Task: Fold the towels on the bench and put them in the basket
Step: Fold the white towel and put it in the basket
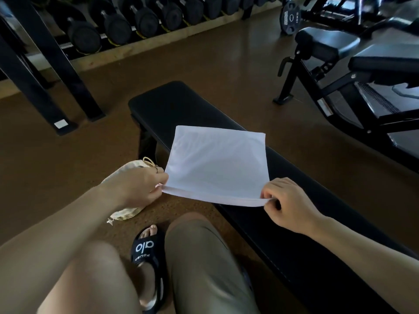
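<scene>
Bench [172, 109]: hands pinch towel [215, 164]; sandal [148, 252] reads "alo".

1. The floor [226, 64] is brown and slightly speckled, with a dull shine further back.
2. A long rack of black dumbbells [140, 21] runs along the far side, standing on a pale wooden base [158, 39].
3. Two thick black slanted posts [45, 64] of a gym frame stand at the left, their feet on the floor; one foot carries a small white label [60, 124].
4. At the right is a black exercise machine [340, 82] with padded seats and a metal frame.
5. A black weight plate [290, 18] stands upright near the top right.
6. The light is dim, brighter toward the upper right corner.
</scene>
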`<state>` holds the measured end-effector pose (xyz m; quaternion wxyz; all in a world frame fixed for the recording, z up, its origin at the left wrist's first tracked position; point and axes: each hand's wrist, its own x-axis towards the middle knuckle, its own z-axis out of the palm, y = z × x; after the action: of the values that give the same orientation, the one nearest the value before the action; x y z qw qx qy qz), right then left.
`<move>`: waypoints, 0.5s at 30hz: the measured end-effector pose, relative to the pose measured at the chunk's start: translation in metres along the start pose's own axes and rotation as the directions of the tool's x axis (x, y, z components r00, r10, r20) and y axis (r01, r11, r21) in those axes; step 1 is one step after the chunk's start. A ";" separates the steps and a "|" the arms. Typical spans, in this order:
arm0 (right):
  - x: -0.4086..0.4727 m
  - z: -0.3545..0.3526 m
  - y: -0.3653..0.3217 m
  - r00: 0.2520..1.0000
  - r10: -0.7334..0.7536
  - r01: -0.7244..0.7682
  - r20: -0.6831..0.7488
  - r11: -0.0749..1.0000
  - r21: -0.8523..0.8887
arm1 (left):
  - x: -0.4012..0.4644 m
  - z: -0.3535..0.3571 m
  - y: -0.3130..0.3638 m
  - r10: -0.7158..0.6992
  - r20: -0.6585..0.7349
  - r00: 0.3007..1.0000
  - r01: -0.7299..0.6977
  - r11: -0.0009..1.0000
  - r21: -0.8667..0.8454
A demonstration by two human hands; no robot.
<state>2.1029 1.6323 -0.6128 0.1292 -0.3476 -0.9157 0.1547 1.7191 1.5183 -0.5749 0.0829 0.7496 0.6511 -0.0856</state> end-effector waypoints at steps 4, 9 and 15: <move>0.014 -0.010 -0.005 0.983 0.179 -0.163 -0.040 0.952 0.259 | 0.001 -0.008 -0.005 -0.033 -0.007 0.999 0.033 0.998 -0.057; 0.034 -0.032 -0.010 0.950 0.304 -0.246 -0.072 0.868 0.431 | 0.011 -0.016 -0.008 -0.075 -0.056 0.996 0.070 0.994 -0.087; 0.027 -0.022 -0.007 0.949 0.250 -0.303 0.190 0.890 0.342 | 0.010 -0.002 0.000 -0.049 0.058 0.997 0.044 0.995 0.091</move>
<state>2.0868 1.6505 -0.5863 0.1036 -0.4327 -0.8184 0.3637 1.7203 1.5287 -0.5757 0.0666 0.7343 0.6610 -0.1390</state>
